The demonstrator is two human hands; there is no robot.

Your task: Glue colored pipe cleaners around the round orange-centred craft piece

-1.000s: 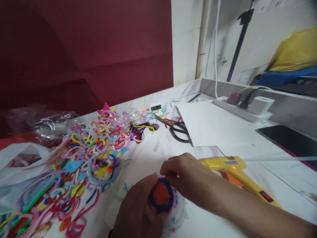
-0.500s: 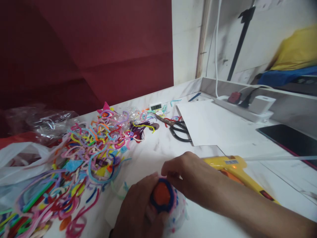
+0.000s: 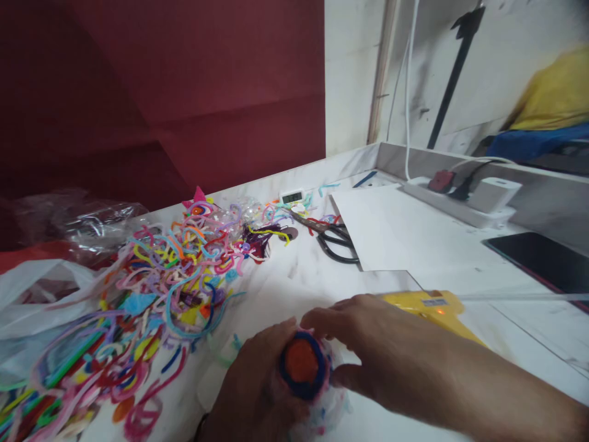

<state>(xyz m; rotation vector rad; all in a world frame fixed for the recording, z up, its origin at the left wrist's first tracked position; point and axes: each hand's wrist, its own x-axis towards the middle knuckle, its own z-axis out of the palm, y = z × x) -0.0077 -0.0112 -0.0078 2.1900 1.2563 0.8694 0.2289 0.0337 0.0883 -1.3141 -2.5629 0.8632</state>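
Note:
A round craft piece shows an orange centre ringed by dark blue, with pink fuzz and a whitish, speckled part below. My left hand is wrapped round its left side. My right hand bends over from the right, its fingertips at the top and right edge of the piece; thumb and forefinger are apart around that edge. A yellow glue gun with a lit orange light lies behind my right wrist, partly hidden by the arm.
Colourful fuzzy strips are heaped at left beside a white plastic bag. Black-handled scissors, a small digital display, white sheets, a phone and a power strip lie farther back.
My right hand has come lower and nearer the craft piece, its thumb now showing at the right edge. The forearm covers more of the glue gun. The view has shifted slightly.

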